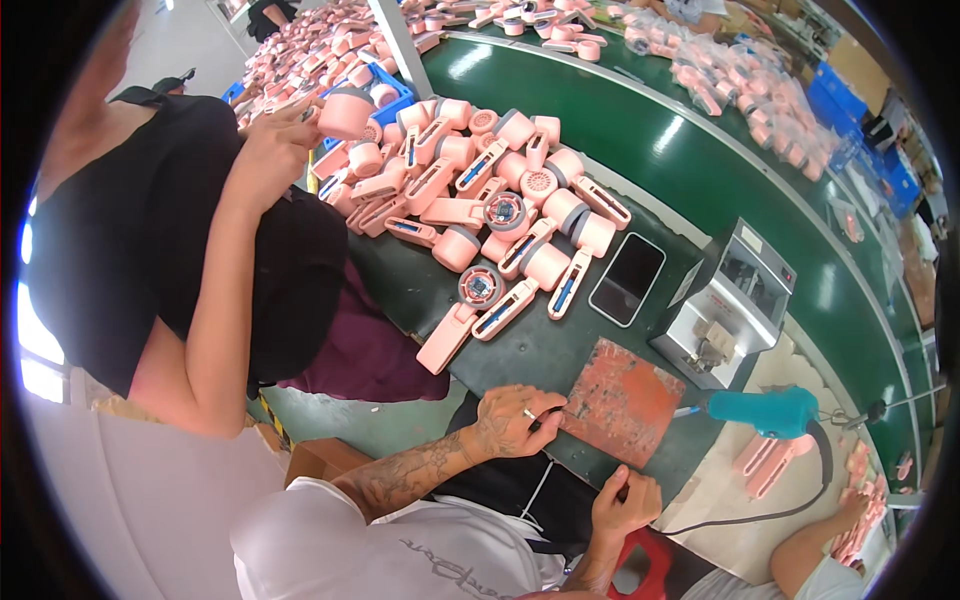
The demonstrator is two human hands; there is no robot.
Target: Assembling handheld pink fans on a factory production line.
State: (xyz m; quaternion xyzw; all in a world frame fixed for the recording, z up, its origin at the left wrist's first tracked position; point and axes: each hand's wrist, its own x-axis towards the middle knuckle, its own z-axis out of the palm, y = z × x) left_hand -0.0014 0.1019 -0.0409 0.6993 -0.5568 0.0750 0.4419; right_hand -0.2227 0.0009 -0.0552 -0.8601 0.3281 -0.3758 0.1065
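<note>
My left hand (517, 422) is closed, fingers curled and thumb pressed in, at the left edge of a worn reddish-brown mat (622, 400). A small dark, thin shape shows at its fingertips, too small to name. By the mat's near corner, my right hand (625, 503) is curled closed; whatever it may hold is hidden. A teal electric screwdriver (765, 412) is to the right of the mat, its tip pointing at the mat's edge. Beyond the mat lies a dark-screened phone (628, 279). Pink handheld fan bodies (505, 309), several with open handles, are heaped farther back.
A metal bench machine (725, 305) with a clear cover stands right of the phone. The screwdriver's black cord (755, 518) loops at right. A green conveyor (600, 110) curves behind. At left, a co-worker in black holds a pink rounded part (346, 113); another person's arm (820, 540) is at lower right.
</note>
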